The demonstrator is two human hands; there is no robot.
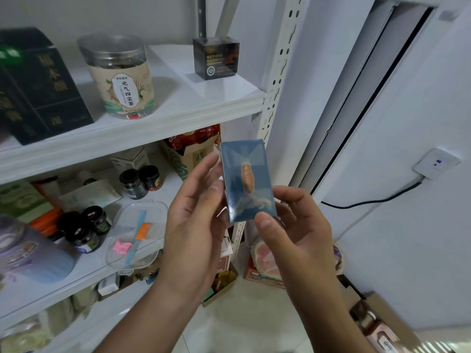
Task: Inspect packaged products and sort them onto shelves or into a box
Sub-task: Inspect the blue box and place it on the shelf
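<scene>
Head view: we hold the flat blue glossy packet (247,180) upright before the white metal shelving (158,118), left hand (196,212) pinching its side, right hand (293,225) its lower corner. Inspection step (label blurred). Next we need a verdict, then a free shelf spot.

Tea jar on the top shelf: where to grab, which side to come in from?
Wrap the labelled middle of the tea jar, coming from the front-right. It stands upright, round and wide; the dark green box crowds its left, while bare top shelf lies to its right. The left hand and right hand both hold the blue box; free one first.
</scene>
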